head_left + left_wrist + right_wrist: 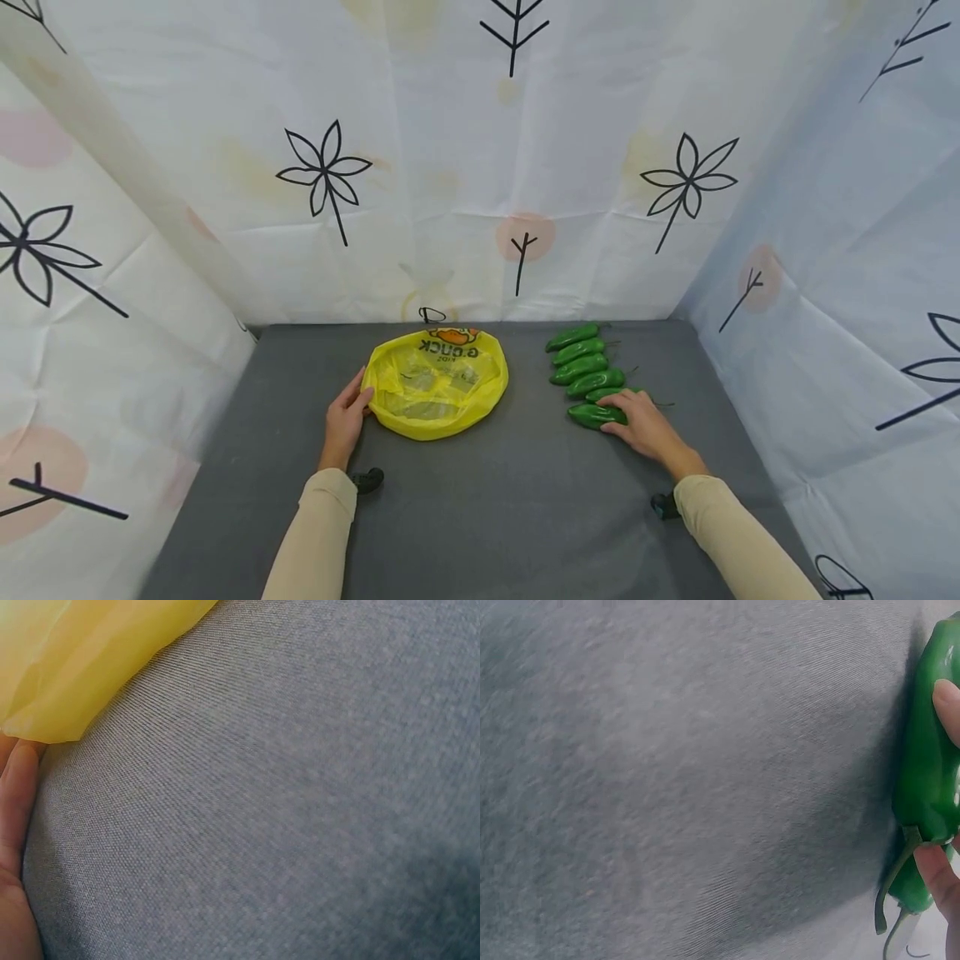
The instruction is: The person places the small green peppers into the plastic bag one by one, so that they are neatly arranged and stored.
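Observation:
A yellow plastic bag (435,429) with printed lettering lies on the grey table, its mouth spread wide and facing up. My left hand (347,419) holds the bag's left rim. In the left wrist view, the tips of the left fingers disappear behind the yellow plastic (97,667). To the right of the bag, several glossy green chili peppers (579,369) form a slanting row. My right hand (645,425) grips the nearest green chili pepper (588,415), which lies at the row's front end. Its curved stem shows below the thumb in the right wrist view, beside another pepper (911,889).
White cloth walls (450,167) with leaf and flower drawings enclose the table at the back and both sides. Grey tabletop (510,517) stretches between the two arms. A small dark strap piece (369,481) sits by the left wrist.

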{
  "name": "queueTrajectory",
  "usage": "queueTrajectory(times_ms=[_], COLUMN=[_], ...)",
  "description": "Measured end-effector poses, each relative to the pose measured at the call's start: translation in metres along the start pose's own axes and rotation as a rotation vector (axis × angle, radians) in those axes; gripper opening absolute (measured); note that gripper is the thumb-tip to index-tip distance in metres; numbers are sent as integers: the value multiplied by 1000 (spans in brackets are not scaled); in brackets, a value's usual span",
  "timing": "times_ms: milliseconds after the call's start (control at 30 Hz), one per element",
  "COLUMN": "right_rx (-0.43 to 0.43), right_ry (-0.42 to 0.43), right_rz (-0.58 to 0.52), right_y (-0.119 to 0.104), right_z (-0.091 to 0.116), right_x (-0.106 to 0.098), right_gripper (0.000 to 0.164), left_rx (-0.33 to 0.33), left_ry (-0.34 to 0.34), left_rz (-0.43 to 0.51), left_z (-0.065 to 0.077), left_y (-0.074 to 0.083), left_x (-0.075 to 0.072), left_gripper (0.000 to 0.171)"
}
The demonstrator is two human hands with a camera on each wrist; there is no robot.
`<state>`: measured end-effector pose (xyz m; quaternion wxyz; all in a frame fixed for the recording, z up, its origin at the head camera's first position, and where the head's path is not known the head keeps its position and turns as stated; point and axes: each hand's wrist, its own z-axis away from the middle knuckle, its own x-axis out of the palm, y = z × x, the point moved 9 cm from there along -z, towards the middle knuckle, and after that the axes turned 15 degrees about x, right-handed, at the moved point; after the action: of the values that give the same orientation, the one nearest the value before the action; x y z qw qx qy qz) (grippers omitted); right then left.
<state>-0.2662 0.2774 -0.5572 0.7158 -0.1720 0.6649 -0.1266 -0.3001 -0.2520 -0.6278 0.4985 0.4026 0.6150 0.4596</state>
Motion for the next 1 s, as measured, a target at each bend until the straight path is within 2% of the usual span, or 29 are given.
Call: queueTrajectory(times_ms=[600,833,1000], right_rx=[-11,-21,-29], right_ry=[29,42,63], right_rz=[-100,-128,-150], right_y=[-26,-43,-58], right_z=[-22,-32,-39], right_x=[-11,-20,-29], right_gripper=[41,43,45], left_rx=[-36,-19,-33], left_ry=[18,21,19], left_rz=[15,0,-7], left_z=[-2,-2,-2], left_y=[-9,-8,-7], left_x=[1,-2,-2], left_gripper=[55,57,57])
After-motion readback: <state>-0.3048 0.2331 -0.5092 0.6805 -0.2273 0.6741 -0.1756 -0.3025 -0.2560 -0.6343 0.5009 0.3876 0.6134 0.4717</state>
